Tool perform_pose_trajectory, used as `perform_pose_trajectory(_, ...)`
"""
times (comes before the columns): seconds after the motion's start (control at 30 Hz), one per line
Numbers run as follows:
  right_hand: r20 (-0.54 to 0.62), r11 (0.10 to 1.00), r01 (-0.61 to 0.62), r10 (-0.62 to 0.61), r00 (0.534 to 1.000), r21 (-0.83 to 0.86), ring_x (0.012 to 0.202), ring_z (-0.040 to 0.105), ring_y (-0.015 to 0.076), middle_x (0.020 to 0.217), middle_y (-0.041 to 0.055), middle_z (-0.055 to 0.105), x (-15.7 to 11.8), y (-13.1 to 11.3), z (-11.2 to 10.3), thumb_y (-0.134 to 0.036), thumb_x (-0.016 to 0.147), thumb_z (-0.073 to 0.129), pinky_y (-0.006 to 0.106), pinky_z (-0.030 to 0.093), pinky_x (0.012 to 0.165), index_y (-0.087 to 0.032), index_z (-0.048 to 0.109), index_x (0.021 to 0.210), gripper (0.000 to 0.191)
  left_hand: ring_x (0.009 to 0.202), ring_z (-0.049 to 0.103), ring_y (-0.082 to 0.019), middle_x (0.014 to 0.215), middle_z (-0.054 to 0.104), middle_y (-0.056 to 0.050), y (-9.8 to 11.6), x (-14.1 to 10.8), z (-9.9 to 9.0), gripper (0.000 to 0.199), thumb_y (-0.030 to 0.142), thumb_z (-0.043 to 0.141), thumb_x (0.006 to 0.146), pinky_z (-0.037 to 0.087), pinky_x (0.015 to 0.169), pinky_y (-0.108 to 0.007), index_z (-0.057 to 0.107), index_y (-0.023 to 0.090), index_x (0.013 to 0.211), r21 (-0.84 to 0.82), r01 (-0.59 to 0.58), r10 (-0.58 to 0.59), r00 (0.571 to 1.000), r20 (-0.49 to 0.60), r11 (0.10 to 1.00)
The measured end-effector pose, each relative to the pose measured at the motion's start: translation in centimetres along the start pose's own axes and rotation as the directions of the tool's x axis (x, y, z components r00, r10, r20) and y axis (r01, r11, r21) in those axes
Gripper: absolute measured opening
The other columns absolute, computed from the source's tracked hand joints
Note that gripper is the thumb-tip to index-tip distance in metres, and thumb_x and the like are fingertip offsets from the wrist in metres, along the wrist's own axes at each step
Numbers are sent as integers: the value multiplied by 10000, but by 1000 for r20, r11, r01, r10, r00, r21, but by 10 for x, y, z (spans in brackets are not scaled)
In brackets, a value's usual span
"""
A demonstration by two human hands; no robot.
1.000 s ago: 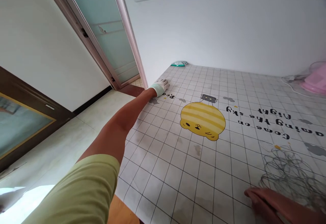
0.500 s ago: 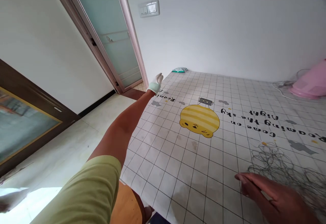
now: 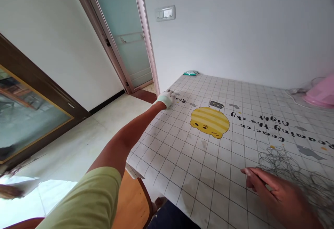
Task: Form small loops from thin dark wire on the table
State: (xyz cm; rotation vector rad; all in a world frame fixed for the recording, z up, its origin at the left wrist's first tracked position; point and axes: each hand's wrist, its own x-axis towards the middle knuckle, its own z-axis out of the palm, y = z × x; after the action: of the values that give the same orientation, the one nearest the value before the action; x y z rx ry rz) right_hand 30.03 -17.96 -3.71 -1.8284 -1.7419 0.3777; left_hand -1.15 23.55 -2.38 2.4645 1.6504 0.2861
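Note:
My left hand point(image 3: 167, 98), in a white glove with a pale green cuff, reaches far out to the tablecloth's left edge. Its fingers lie outstretched on the cloth, and nothing shows in them. At the lower right my bare right hand point(image 3: 280, 194) is closed, thumb and forefinger pressed together; whether a fine strand is between them I cannot make out. Beside and partly behind that hand spreads a loose tangle of thin dark strands point(image 3: 278, 161). Beneath lies a white checked tablecloth point(image 3: 180, 152) printed with a yellow striped bear balloon point(image 3: 210, 122) and upside-down lettering.
A small green-and-white packet point(image 3: 191, 73) sits at the table's far left corner. Against the wall at right stands a pink plastic object point(image 3: 319, 91) with a white cord point(image 3: 296, 99). An orange-brown wooden seat point(image 3: 133, 201) is by the table's near left edge, and a glass door point(image 3: 125, 38) stands beyond.
My left hand has come down from above the table's edge onto the cloth. The right hand keeps its pinch in nearly the same place. The whole view has shifted slightly.

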Motion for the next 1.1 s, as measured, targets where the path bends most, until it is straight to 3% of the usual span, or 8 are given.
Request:
perform_pose_trajectory(0.13, -6, 1000, -8, 8, 1000, -8, 475, 652, 186, 596, -7, 673, 3, -4, 0, -594, 980, 538, 285, 529, 486, -291, 682, 659, 464, 1528, 388, -371, 1658, 499, -131, 17, -6, 23, 544, 540, 401, 1075, 304, 1253, -543, 619, 260, 1487, 43, -52, 48, 996, 75, 998)
perform_pose_trajectory(0.3, 50, 999, -43, 43, 998, -2, 516, 666, 191, 611, -12, 663, 4, 2, 7, -571, 994, 541, 291, 536, 521, -289, 678, 683, 442, 1576, 326, -418, 1693, 440, -220, 29, -14, 42, 820, 701, 259, 1057, 284, 1254, -554, 508, 124, 1584, 25, -6, 5, 998, 67, 1000)
perform_pose_trajectory(0.5, 120, 998, -53, 56, 991, -26, 562, 672, 175, 656, -16, 682, 2, 25, 19, -564, 1034, 522, 272, 546, 581, -280, 689, 740, 441, 1637, 249, -382, 1769, 328, -185, 53, -52, 56, 883, 714, 292, 1031, 224, 1316, -524, 369, 120, 1679, 58, -1, -4, 997, 83, 998)
perform_pose_trajectory(0.63, 110, 994, -98, 102, 989, -39, 575, 671, 161, 692, -20, 704, 0, 39, 24, -564, 1030, 549, 252, 544, 587, -275, 701, 769, 418, 1628, 268, -386, 1756, 354, -187, 64, -75, 60, 894, 726, 348, 1006, 234, 1320, -517, 427, 109, 1649, 51, -47, 42, 995, 87, 998)
perform_pose_trajectory(0.73, 117, 990, -129, 135, 984, -57, 531, 636, 157, 676, -24, 698, 1, 42, 24, -592, 1026, 547, 258, 535, 552, -275, 699, 760, 440, 1597, 333, -384, 1735, 402, -164, 55, -59, 49, 839, 700, 366, 1013, 322, 1277, -526, 428, 160, 1653, -28, -27, 28, 998, 49, 999)
perform_pose_trajectory(0.83, 119, 993, -96, 103, 987, -66, 530, 642, 169, 658, -19, 697, 6, 36, 22, -585, 1031, 531, 272, 538, 553, -278, 708, 749, 453, 1621, 275, -394, 1739, 395, -167, 33, -22, 33, 805, 663, 396, 1020, 256, 1298, -561, 424, 168, 1654, -32, 77, -79, 994, -74, 997)
perform_pose_trajectory(0.93, 97, 996, -65, 71, 993, -57, 539, 668, 180, 653, -16, 709, 11, 24, 18, -561, 1022, 545, 280, 538, 555, -286, 746, 796, 409, 1604, 297, -389, 1737, 388, -182, 16, 4, 24, 771, 615, 474, 1004, 264, 1286, -564, 476, 147, 1617, -24, 101, -102, 991, -83, 995)
perform_pose_trajectory(1.1, -9, 999, -45, 45, 999, -13, 592, 694, 190, 695, 13, 747, 13, 10, 8, -483, 1041, 532, 308, 549, 639, -256, 726, 789, 391, 1510, 404, -393, 1606, 527, -211, 33, 1, 30, 603, 497, 497, 1016, 360, 1208, -528, 595, 149, 1499, -61, 101, -110, 981, -158, 993)
